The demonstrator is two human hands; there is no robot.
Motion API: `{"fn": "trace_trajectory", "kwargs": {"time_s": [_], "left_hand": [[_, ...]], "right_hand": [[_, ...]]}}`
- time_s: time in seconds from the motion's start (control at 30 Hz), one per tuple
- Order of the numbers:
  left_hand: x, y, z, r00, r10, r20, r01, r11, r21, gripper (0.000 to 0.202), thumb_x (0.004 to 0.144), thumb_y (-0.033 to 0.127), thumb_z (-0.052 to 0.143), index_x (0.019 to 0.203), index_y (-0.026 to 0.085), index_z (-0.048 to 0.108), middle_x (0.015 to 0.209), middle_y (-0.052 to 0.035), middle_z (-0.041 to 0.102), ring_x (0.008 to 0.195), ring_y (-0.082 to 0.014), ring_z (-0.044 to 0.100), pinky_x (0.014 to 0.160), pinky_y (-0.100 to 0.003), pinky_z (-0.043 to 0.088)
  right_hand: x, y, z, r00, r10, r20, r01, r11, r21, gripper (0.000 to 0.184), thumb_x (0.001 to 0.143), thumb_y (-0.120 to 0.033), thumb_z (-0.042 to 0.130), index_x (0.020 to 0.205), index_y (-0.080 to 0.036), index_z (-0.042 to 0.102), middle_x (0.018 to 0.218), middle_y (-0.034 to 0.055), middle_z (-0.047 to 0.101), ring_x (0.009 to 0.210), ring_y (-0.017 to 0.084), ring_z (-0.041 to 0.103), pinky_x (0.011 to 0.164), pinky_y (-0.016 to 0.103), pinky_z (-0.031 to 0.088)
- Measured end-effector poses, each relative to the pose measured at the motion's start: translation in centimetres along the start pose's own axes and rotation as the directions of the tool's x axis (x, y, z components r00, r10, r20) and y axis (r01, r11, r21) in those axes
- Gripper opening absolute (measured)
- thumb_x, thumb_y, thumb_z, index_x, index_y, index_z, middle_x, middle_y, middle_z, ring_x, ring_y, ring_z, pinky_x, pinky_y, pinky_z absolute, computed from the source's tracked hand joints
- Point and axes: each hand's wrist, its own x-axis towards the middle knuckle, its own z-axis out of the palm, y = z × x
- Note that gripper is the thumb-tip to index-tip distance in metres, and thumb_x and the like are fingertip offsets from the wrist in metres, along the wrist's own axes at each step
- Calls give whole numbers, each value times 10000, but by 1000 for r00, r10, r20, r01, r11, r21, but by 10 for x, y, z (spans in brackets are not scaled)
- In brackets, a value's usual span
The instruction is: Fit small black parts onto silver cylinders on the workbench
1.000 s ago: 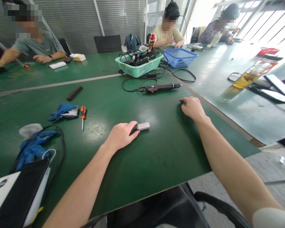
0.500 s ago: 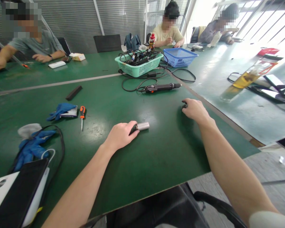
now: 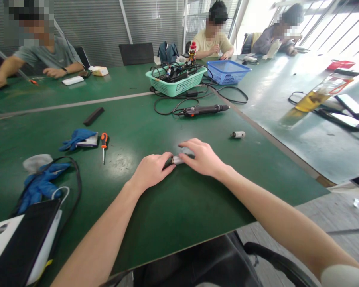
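Observation:
My left hand [image 3: 152, 171] is closed around the black end of a short cylindrical piece with a silver sleeve [image 3: 177, 160]. The piece points right, low over the green table. My right hand [image 3: 204, 158] is at the silver end, with thumb and fingers apart around it; its thumb seems to touch the sleeve. Something dark shows between those fingers, but what it is I cannot make out. A second small silver-and-black cylindrical piece [image 3: 238, 134] lies alone on the table to the right.
A black electric screwdriver [image 3: 205, 110] with its cord lies beyond my hands. An orange-handled screwdriver [image 3: 104, 145], blue gloves [image 3: 42, 185] and a phone [image 3: 24, 243] are at left. Behind stand a green basket [image 3: 176, 85] of tools and a blue basket [image 3: 227, 73]. Three people sit across.
My right hand has let go of the small cylindrical piece at the right and moved left to the silver sleeve. My left hand has stayed in place with its piece.

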Motion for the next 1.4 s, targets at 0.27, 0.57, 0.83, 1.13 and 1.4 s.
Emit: {"fn": "trace_trajectory", "kwargs": {"time_s": [0.27,0.57,0.83,1.13,1.4], "left_hand": [[-1,3,-2,1000,23,-14,-24,999,-25,289,933,338,530,1181,192,531,868,-43,691,768,-199,669,642,-290,453],[0,4,0,1000,12,-27,-13,1000,-25,163,928,265,492,1065,191,540,837,-40,679,738,-190,649,640,-297,436],[1,3,-1,999,37,-12,-37,999,-6,126,958,287,483,969,195,568,849,-43,678,732,-185,633,650,-303,426],[1,1,3,998,56,-12,-55,998,10,134,962,295,493,972,189,575,851,-43,675,724,-181,623,649,-301,416],[1,2,3,998,56,-25,-56,998,12,134,959,287,493,955,190,584,835,-43,671,715,-184,622,645,-302,419]], "right_hand": [[-5,-7,24,991,-45,129,36,997,73,293,934,-278,597,1216,-201,618,1121,96,703,1060,262,620,931,415,509],[-6,-3,18,979,-116,170,104,992,78,243,941,-290,607,1161,-193,644,1089,101,680,1045,254,611,938,404,509],[-5,-4,16,975,-109,193,92,991,96,236,935,-270,605,1154,-186,635,1091,102,690,1045,249,618,929,388,514],[-6,-2,17,974,-112,196,94,991,98,240,931,-271,605,1148,-173,632,1088,105,688,1041,248,617,930,384,508],[-6,-2,17,974,-108,201,90,991,99,247,926,-263,607,1156,-177,632,1092,104,691,1039,247,617,932,383,506]]}}
